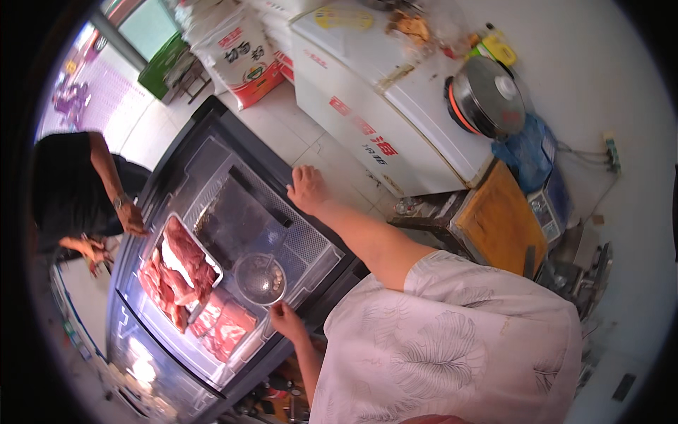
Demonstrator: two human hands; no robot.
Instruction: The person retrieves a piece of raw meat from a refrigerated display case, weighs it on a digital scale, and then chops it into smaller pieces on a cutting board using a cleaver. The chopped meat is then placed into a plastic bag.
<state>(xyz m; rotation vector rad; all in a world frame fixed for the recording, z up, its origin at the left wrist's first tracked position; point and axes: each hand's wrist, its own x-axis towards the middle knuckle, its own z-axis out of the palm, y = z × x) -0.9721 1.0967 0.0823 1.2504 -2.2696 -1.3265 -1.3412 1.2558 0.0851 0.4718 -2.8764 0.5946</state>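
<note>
Metal bowl point(260, 278) sits in the display case point(212, 116), just beyond the left hand point(286, 321), which curls at the bowl's near rim; whether it grips, I cannot tell. Probably light and stiff, best held by the rim. Right hand point(308, 189), loosely spread, appears empty.

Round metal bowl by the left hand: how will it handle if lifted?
Round metal bowl: probably stiff, given its metallic wall. Lifted from the rim beside the left hand, it would likely tilt, as that is one side only. The small pale pieces look loose, so they may slide if it tips.
</note>
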